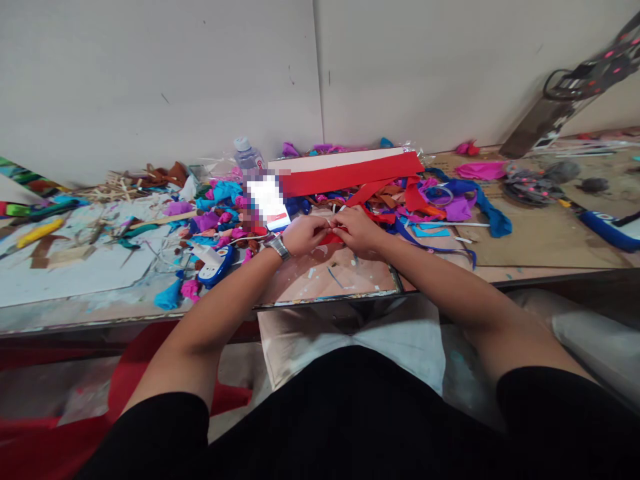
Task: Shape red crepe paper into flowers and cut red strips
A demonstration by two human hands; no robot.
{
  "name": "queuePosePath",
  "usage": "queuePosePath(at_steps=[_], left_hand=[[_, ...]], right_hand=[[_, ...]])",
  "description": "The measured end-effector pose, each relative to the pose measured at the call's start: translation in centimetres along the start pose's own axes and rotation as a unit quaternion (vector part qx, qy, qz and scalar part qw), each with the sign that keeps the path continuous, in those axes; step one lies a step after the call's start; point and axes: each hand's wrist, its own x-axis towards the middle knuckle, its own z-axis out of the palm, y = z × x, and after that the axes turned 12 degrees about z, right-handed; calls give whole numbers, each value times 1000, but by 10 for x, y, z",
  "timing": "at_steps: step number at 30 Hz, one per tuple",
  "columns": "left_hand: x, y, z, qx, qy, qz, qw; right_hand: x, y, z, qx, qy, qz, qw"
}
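My left hand (304, 235), with a metal watch (278, 247) on its wrist, is closed near the table's front edge. Against it, my right hand (358, 231) is closed too, the fingertips of both meeting. Pinched between them is a small piece of red crepe paper (330, 239), partly covered by the fingers. A thin pale strip or stick shows at the fingertips; I cannot tell which. Just beyond the hands lie long red strips (350, 175) on a heap of coloured scraps. A phone (269, 200) with a lit screen leans left of the hands.
A clear bottle (249, 160) stands behind the phone. A blue-and-white power strip (216, 265) with a charger lies left of my left wrist. Brown cardboard (540, 233) covers the right side. A yellow cutter (39, 233) lies far left, and a wall rises behind the table.
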Motion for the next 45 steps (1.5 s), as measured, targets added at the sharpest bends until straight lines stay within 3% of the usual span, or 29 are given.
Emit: queuePosePath(at_steps=[6,17,36,45], left_hand=[[1,1,0,11,-8,2,1000],[0,-3,1,-9,-10,0,1000],[0,-6,2,42,-39,-17,998],[-1,-3,0,-16,1,3,1000]], right_hand=[[0,-6,-3,-16,-25,13,999],[2,6,5,3,16,-3,1000],[1,8,8,2,17,-3,1000],[2,7,7,5,18,5,1000]])
